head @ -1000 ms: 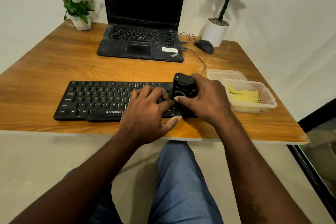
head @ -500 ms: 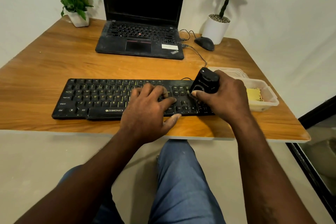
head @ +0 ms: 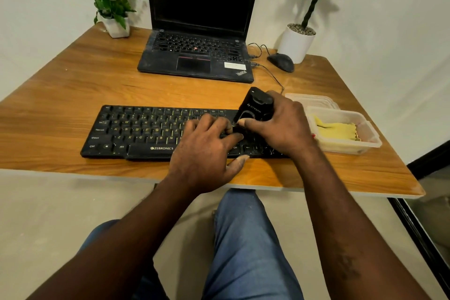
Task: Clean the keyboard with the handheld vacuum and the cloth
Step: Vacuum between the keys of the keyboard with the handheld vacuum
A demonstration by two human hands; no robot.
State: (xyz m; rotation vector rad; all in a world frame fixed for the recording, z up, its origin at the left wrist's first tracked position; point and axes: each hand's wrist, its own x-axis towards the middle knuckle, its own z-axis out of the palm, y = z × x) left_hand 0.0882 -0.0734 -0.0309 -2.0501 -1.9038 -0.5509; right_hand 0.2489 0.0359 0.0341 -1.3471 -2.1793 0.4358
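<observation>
Black handheld vacuum, tilted, its lower end down on the keys at the right part of the keyboard. The right hand grips it: fingers wrapped round the body from the right, thumb tip on its near face. The left hand lies flat on the keys just left of the vacuum. Its fingers are relaxed and spread and hold nothing, and the thumb hangs over the near edge. It appears to be steadying the board.

Step in hand, by judgement: the vacuum pass, working the right-hand key block.
- Best done in slow strokes along the rows, with the nozzle low enough to draw from the gaps between keys.
- The bracing hand should shift aside so that the keys under it get covered too.
- Pressure light, so the board does not skid on the wooden table.

The keyboard lies along the near table edge, under both hands. The yellow cloth sits untouched in a clear plastic container just right of the right hand, an easy reach for the wipe to come.
</observation>
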